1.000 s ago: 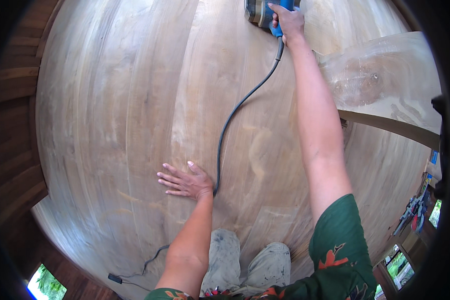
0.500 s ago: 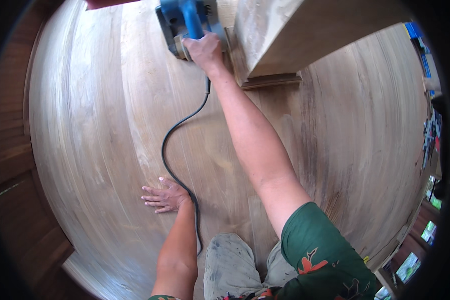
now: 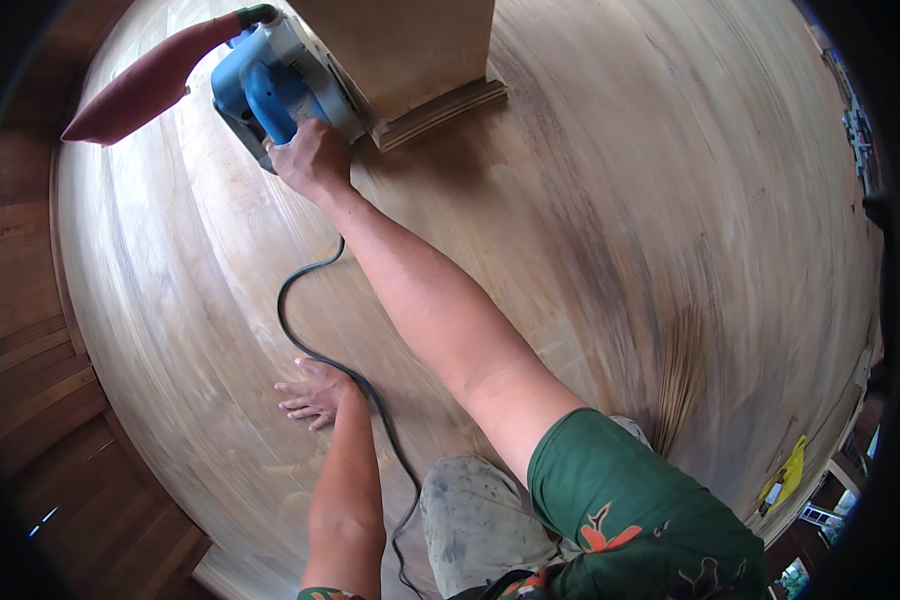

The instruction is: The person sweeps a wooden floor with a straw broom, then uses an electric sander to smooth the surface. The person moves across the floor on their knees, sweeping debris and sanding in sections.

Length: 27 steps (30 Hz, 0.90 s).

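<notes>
My right hand [image 3: 315,160] is wrapped round the blue handle of a belt sander [image 3: 285,80], which rests on the wooden floor [image 3: 470,300] at the far left of centre. A dark red dust bag [image 3: 145,85] sticks out from the sander toward the left. Its right side is close against the base of a square wooden post [image 3: 400,50]; I cannot tell whether they touch. Flat on the boards, my left hand [image 3: 315,393] leans with fingers spread and holds nothing. The sander's black cord [image 3: 295,320] winds back past my left wrist toward my knees.
A dark wooden wall [image 3: 40,400] borders the floor on the left. Near my right knee lies a straw broom head [image 3: 682,375], partly hidden. A yellow bag [image 3: 790,470] lies at the right edge, and several tools [image 3: 858,140] are farther up that side.
The view has turned, so the post and sander appear farther left. The dust bag, broom and yellow bag have come more into sight. My right hand still grips the sander; my left remains flat.
</notes>
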Available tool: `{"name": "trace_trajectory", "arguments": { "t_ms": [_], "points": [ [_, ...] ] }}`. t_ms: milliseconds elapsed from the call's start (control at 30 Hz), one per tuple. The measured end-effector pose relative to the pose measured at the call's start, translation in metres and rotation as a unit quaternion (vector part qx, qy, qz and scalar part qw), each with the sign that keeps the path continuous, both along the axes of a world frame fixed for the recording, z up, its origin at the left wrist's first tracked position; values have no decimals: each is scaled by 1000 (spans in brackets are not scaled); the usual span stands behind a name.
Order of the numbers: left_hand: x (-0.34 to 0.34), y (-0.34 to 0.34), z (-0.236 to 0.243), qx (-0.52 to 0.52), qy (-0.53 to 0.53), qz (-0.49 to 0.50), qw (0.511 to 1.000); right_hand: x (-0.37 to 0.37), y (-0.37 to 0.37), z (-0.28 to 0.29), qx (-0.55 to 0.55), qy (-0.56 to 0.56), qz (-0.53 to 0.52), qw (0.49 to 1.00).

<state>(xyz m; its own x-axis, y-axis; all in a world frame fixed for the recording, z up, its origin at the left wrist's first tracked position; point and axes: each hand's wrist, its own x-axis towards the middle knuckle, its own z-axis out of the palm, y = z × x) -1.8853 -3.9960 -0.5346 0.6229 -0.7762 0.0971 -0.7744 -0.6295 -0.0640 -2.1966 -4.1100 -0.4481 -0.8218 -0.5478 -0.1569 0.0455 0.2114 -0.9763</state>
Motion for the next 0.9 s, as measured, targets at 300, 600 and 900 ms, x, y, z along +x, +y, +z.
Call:
{"name": "trace_trajectory", "arguments": {
  "t_ms": [300,600,900],
  "points": [
    [0,2,1,-14,25,-8,1000,35,57,5,-12,-28,16,999],
    [-1,1,0,-14,10,-1,1000,45,73,7,-19,-38,29,999],
    [0,0,-1,3,-2,3,1000,-12,-4,-1,-13,-1,42,999]
  ]
}}
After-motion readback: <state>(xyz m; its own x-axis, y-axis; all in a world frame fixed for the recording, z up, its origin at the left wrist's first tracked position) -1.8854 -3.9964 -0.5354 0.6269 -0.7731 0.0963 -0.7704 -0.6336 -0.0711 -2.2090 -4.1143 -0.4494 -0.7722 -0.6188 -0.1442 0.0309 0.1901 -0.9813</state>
